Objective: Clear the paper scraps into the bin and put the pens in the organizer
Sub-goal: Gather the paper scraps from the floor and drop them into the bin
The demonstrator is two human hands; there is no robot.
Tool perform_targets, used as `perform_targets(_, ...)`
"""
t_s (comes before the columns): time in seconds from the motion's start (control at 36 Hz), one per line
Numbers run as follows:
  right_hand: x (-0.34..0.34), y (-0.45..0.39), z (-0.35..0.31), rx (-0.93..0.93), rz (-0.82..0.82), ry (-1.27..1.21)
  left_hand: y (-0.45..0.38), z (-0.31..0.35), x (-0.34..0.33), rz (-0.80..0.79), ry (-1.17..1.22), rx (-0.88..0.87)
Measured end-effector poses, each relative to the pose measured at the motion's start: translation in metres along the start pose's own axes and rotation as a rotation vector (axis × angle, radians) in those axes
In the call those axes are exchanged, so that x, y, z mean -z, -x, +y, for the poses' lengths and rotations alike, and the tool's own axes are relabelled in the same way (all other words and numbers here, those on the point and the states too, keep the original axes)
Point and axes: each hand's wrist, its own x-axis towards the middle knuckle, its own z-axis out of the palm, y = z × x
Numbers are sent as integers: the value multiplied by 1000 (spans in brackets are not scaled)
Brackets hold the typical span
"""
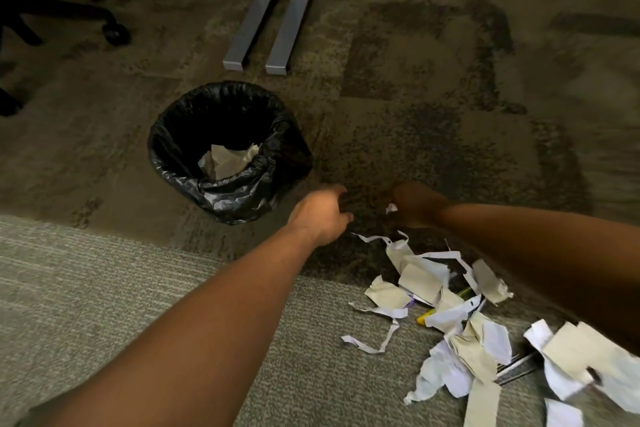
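A round bin (180,135) lined with a black bag stands on the carpet, with crumpled paper (228,161) inside. My left hand (320,215) hovers just right of the bin, fingers loosely curled, holding nothing that I can see. My right hand (414,203) is closed around a small white paper scrap (391,208). A pile of torn paper scraps (460,319) lies on the floor at lower right. A yellow pen (427,315) and a dark pen (516,369) poke out from under the scraps. No organizer is in view.
Two grey desk legs (256,24) stand behind the bin. A black office chair base (62,10) with castors sits at the upper left. A lighter grey carpet strip (104,288) runs across the foreground.
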Motion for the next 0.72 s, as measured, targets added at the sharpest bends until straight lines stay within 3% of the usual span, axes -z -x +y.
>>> perform_targets(0.08, -4, 18, 13, -13, -39, -47, -1, 5, -18, -242, -148, -12)
perform_targets(0.17, -12, 41, 19, 1, -95, -39, 0, 9, -34, -346, -251, -43)
perform_targets(0.39, -42, 95, 13, 48, -240, -52, -6, 32, -66, -416, -325, -127)
perform_targets(0.56, -65, 108, 2, 111, -101, 96, -9, 42, -78, -414, -293, -145)
perform_targets(0.72, -67, 112, 3, 36, -65, -11, -7, 47, -88, -425, -337, -214)
